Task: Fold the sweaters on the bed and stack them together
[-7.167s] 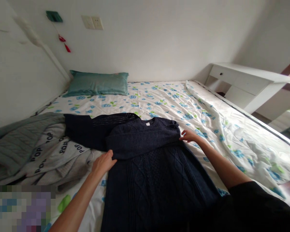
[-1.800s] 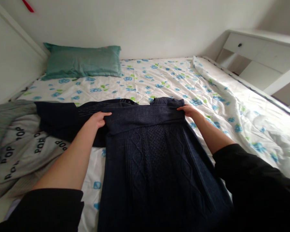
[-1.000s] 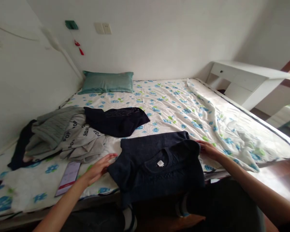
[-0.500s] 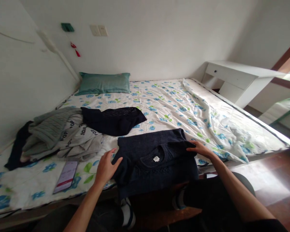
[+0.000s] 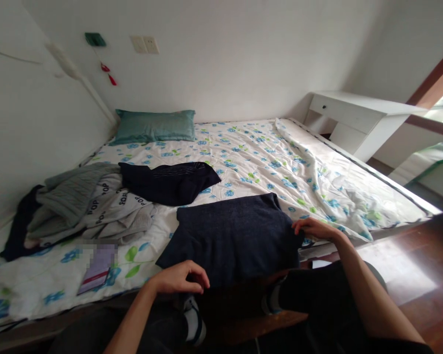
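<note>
A dark navy knit sweater [image 5: 232, 236] lies at the front edge of the bed, its plain side up and its near part reaching over the edge. My right hand [image 5: 315, 229] pinches its right side between thumb and fingers. In front of the sweater's near left part is my left hand [image 5: 180, 278], fingers loosely curved with a gap to the thumb and no cloth visibly gripped. The sweater's collar is hidden from view.
Left of the sweater are a grey garment pile [image 5: 92, 201], a black garment [image 5: 170, 183] and a phone [image 5: 96, 270]. Behind them lies a green pillow [image 5: 155, 125] on the floral sheet [image 5: 243, 147]. A white desk [image 5: 354, 110] stands at the right.
The sweater's collar and label, showing before, are out of sight, and a plain surface faces up. My left hand has moved down and right, while my right hand stays at the right side.
</note>
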`<state>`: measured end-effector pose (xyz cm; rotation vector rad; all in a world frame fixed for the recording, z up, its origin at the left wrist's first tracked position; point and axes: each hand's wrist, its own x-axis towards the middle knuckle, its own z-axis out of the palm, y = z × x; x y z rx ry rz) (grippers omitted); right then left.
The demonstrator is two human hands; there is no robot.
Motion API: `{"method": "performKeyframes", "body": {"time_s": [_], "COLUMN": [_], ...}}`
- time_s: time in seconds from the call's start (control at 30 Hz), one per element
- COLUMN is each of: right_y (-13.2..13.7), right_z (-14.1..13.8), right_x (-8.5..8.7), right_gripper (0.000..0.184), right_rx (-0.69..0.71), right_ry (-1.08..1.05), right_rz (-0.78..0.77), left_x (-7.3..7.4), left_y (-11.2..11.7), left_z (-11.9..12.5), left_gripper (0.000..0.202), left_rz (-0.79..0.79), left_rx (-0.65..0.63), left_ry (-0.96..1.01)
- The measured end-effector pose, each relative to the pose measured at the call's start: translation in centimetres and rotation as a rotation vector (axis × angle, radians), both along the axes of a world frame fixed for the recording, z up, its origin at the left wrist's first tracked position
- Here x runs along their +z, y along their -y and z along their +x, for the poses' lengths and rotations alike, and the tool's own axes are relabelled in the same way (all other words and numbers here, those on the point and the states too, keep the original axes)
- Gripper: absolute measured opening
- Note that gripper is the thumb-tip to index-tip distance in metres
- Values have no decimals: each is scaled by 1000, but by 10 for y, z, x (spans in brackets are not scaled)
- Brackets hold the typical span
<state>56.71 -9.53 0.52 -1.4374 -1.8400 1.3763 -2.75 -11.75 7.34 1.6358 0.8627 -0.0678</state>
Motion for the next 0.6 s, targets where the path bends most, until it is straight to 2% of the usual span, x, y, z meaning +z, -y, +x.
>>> {"method": "performKeyframes", "body": {"time_s": [0.03, 0.1, 0.17, 0.2, 0.23, 0.3, 0.4, 0.5, 0.6], "right_y": [-1, -6, -12, -15, -18, -24, -34, -40, -37], "right_z": [0, -6, -17, -24, -30, -43, -57, -64, -60], "right_x": [-3, -10, -16, -18, -21, -24, -24, -18, -9], "right_gripper": [24, 25, 30, 35, 39, 48, 52, 42, 39], "right_rx": [-63, -235, -372, -406, -424, -433, -414, -365, -315], "right_ry": [24, 61, 108, 141, 179, 271, 389, 430, 306], "right_rz": [-11, -2, 16, 18, 17, 17, 37, 3, -196], "left_x": [-2, -12, -26, -34, -41, -53, -61, -55, -45], "left_y": [-4, -16, -30, -35, -40, -45, -46, -44, -39], "left_z": [-8, -24, -41, -49, -57, -67, -69, -64, -61], "left_gripper": [32, 43, 54, 58, 61, 64, 66, 66, 68], "left_rz": [67, 296, 523, 589, 616, 579, 507, 452, 241], "left_rx": [113, 437, 743, 838, 889, 897, 880, 931, 991], "left_ry": [-12, -37, -173, -282, -389, -516, -524, -416, -120]}}
